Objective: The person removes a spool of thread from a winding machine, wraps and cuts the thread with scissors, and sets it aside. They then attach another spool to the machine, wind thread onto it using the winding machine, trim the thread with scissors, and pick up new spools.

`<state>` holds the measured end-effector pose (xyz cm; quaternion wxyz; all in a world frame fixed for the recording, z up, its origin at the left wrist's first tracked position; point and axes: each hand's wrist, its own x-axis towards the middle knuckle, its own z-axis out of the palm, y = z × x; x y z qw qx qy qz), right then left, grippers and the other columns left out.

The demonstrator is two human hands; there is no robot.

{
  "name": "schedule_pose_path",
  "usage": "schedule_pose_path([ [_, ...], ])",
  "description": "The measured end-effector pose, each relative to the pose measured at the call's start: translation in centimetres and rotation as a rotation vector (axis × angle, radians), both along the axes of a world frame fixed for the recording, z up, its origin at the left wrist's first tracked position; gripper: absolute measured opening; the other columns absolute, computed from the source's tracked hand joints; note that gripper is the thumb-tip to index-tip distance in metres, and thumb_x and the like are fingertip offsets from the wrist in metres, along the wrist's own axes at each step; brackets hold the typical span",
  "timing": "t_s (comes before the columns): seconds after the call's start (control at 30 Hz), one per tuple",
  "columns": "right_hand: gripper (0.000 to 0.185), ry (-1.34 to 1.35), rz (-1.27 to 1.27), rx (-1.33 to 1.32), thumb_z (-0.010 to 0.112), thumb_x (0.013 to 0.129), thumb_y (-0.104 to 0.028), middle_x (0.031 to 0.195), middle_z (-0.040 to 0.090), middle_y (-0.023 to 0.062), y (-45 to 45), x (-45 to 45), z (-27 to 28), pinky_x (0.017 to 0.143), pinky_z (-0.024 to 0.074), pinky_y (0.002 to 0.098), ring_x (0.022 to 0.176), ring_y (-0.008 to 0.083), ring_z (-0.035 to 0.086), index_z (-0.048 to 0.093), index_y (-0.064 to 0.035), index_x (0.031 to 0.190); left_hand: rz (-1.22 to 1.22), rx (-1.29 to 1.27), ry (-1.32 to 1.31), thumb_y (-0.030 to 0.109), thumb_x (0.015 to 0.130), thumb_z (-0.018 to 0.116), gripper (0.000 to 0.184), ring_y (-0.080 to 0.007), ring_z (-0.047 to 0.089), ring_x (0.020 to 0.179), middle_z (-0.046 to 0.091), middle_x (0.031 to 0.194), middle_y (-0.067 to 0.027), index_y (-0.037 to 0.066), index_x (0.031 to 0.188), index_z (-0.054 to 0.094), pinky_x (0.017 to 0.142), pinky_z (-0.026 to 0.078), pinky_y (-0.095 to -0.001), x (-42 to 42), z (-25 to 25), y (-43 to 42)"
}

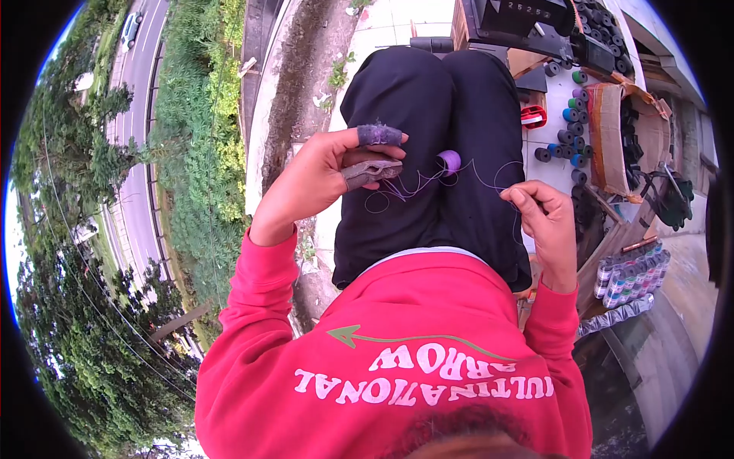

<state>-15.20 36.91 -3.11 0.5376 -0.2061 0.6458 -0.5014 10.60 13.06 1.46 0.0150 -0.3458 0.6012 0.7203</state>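
Note:
My left hand point(325, 172) is over my left thigh, its index finger wrapped in dark purple material and its thumb in a worn grey-brown strip. Fine purple thread point(413, 189) hangs in loose loops from its curled fingers; the exact grip is partly hidden behind the thumb. A small purple thread roll point(449, 161) rests on the black trousers point(417, 92) between my thighs. Over my right thigh, my right hand point(544, 220) pinches a strand of that thread between thumb and index finger. The strand curves from the roll towards these fingertips.
A dark machine with a number counter point(527, 15) stands beyond my knees. To the right are several dark and coloured spools point(569, 138), a red object point(533, 117), a cardboard box point(608, 138) and a plastic-wrapped pack of spools point(631, 275). A concrete ledge point(287, 99) runs along the left.

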Motion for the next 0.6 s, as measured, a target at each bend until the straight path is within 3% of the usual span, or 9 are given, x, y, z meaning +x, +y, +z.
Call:
schedule_pose_path([
  [0.13,0.019,-0.006,-0.069,-0.062,0.072,0.1,-0.017,0.073,0.064,-0.0044,1.8,-0.8,1.1,0.047,0.025,0.0186,0.053,-0.0024,0.038,0.076,0.0014,0.099,-0.049,-0.019,0.128,-0.006,0.093,0.07,0.046,-0.0201,0.07,0.116,0.07,0.13,-0.0126,-0.002,0.137,0.061,0.096,0.059,-0.0334,1.3,0.7,-1.2],
  [0.2,0.019,-0.027,-0.066,-0.093,0.071,0.1,-0.015,0.072,0.063,-0.0014,3.0,-1.9,2.0,0.048,0.0255,0.0195,0.054,-0.0008,0.041,0.075,0.0028,0.096,-0.042,-0.001,0.059,-0.003,0.091,0.073,0.051,-0.0193,0.072,0.111,0.074,0.122,-0.0145,-0.003,0.14,0.06,0.096,0.059,-0.033,2.2,2.5,-2.7],
  [0.3,0.021,-0.041,0.014,-0.229,0.072,0.095,-0.017,0.071,0.062,0.0046,4.3,-3.0,4.3,0.051,0.0302,0.0223,0.057,0.005,0.047,0.074,0.0036,0.09,-0.248,-0.059,-0.045,-0.005,0.091,0.072,0.054,-0.0174,0.074,0.103,0.078,0.11,-0.0132,-0.002,0.143,0.057,0.094,0.059,-0.0305,3.5,3.6,-5.2],
  [0.4,0.026,0.08,0.085,-0.314,0.076,0.093,-0.022,0.071,0.063,0.0051,4.6,-3.4,5.6,0.054,0.0339,0.0248,0.059,0.0074,0.047,0.075,0.0029,0.086,-0.314,-0.054,-0.193,-0.008,0.093,0.068,0.052,-0.0167,0.073,0.105,0.077,0.113,-0.0136,-0.002,0.143,0.058,0.095,0.058,-0.0307,3.6,5.1,-6.4],
  [0.47,0.029,0.112,0.074,-0.254,0.078,0.09,-0.026,0.069,0.063,0.0052,4.7,-3.4,6.1,0.056,0.0351,0.0267,0.061,0.009,0.048,0.075,0.0025,0.083,-0.331,-0.136,-0.234,-0.009,0.093,0.067,0.05,-0.0163,0.072,0.107,0.077,0.114,-0.0131,-0.001,0.142,0.059,0.095,0.058,-0.0309,4.5,4.9,-7.3],
  [0.53,0.029,0.176,0.097,-0.234,0.078,0.09,-0.026,0.068,0.063,0.0043,4.8,-3.6,6.1,0.055,0.0333,0.0259,0.061,0.0086,0.048,0.076,0.0024,0.083,-0.272,-0.387,-0.301,-0.011,0.093,0.064,0.045,-0.0172,0.071,0.11,0.076,0.117,-0.0137,-0.003,0.138,0.06,0.098,0.058,-0.031,5.2,4.3,-8.4],
  [0.57,0.03,0.181,0.095,-0.224,0.078,0.09,-0.027,0.066,0.062,0.0034,5.0,-3.6,6.1,0.055,0.0322,0.0258,0.061,0.0085,0.046,0.076,0.0023,0.083,-0.283,-0.554,-0.347,-0.009,0.094,0.065,0.043,-0.0241,0.072,0.113,0.075,0.121,-0.0153,0.0,0.136,0.063,0.096,0.058,-0.0337,5.5,4.4,-9.0],
  [0.6,0.03,0.179,0.095,-0.221,0.078,0.09,-0.027,0.066,0.062,0.0034,5.0,-3.5,6.1,0.055,0.0322,0.0258,0.061,0.0085,0.046,0.076,0.0023,0.083,-0.284,-0.551,-0.349,-0.009,0.094,0.065,0.043,-0.0241,0.072,0.113,0.075,0.121,-0.0153,0.0,0.136,0.063,0.096,0.058,-0.0337,5.2,4.8,-8.7],
])
